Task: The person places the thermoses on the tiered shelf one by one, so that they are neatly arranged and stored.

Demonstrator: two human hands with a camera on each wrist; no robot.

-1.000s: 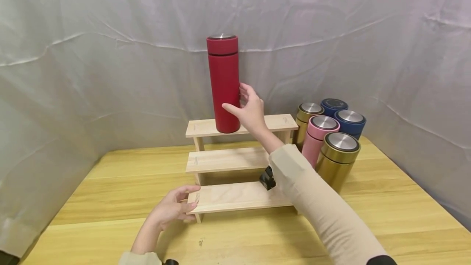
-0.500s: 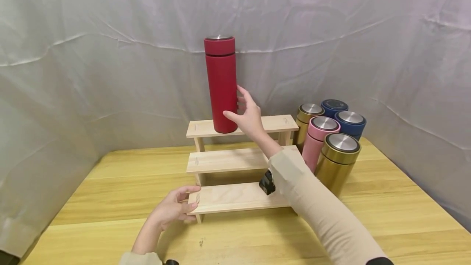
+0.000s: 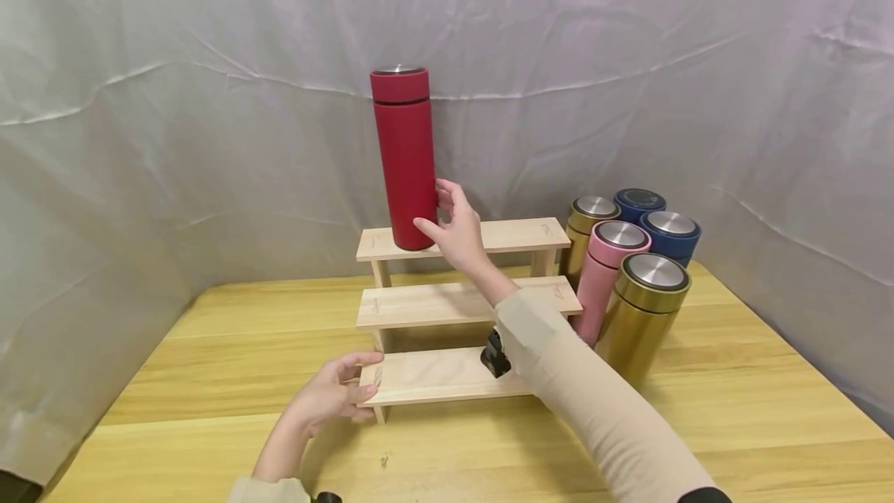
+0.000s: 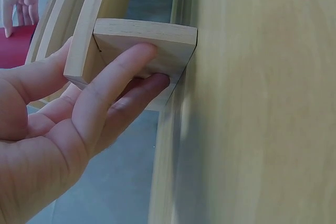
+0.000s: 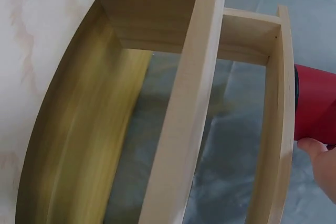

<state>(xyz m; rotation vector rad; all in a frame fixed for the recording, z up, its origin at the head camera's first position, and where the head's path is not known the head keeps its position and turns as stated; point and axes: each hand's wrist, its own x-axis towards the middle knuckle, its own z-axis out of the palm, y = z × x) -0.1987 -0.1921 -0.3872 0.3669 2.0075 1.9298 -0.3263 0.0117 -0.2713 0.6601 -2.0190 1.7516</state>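
A tall red thermos [image 3: 405,161] with a steel-topped lid stands upright on the top shelf of a three-tier wooden display rack [image 3: 433,305], towards its left end. My right hand [image 3: 454,231] holds the thermos low on its right side, thumb across the front and fingers going behind it. The right wrist view shows only the lower part of the thermos [image 5: 315,103] and the thumb against it. My left hand [image 3: 331,390] grips the left end of the bottom shelf, thumb on top. Its other fingers lie under the board against the side leg [image 4: 147,32].
Right of the rack stand several more thermoses: a gold one [image 3: 642,324] in front, a pink one [image 3: 601,278], another gold one [image 3: 580,235] and blue ones [image 3: 669,235] behind. A grey cloth [image 3: 279,161] hangs behind the wooden table [image 3: 209,363].
The red thermos has moved left along the top shelf, with my right hand and forearm moving along with it. My left hand stays at the bottom shelf's left end.
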